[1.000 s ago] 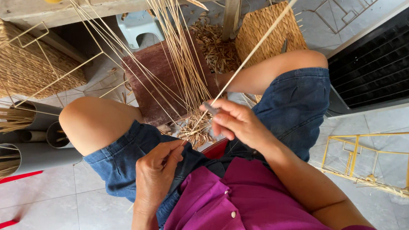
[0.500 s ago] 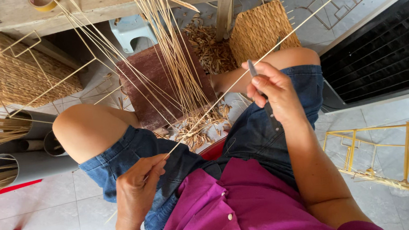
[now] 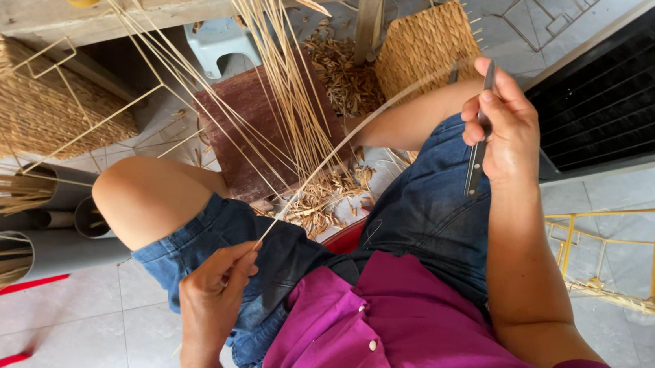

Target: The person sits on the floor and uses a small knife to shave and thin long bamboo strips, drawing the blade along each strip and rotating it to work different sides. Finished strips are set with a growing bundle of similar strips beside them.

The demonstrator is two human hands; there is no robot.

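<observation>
I sit with bare knees apart, wearing denim shorts and a magenta shirt. My left hand (image 3: 212,293) rests on my left thigh and pinches the near end of a long thin straw stalk (image 3: 340,153) that runs up and to the right. My right hand (image 3: 501,125) is raised above my right thigh and grips a slim dark metal blade (image 3: 479,145), its tip pointing up. A bundle of straw stalks (image 3: 278,70) leans between my knees. Straw trimmings (image 3: 321,200) lie on the floor below them.
A woven basket panel (image 3: 426,45) stands behind my right knee. A dark red wooden block (image 3: 248,132), a small pale stool (image 3: 220,43) and a wooden bench (image 3: 170,4) are ahead. Woven mats (image 3: 14,117) and grey pipes (image 3: 49,252) lie left. A yellow wire frame (image 3: 651,266) sits right.
My right hand has swung up and out to the right with the blade, away from my lap. The left hand stayed on my thigh, holding the stalk.
</observation>
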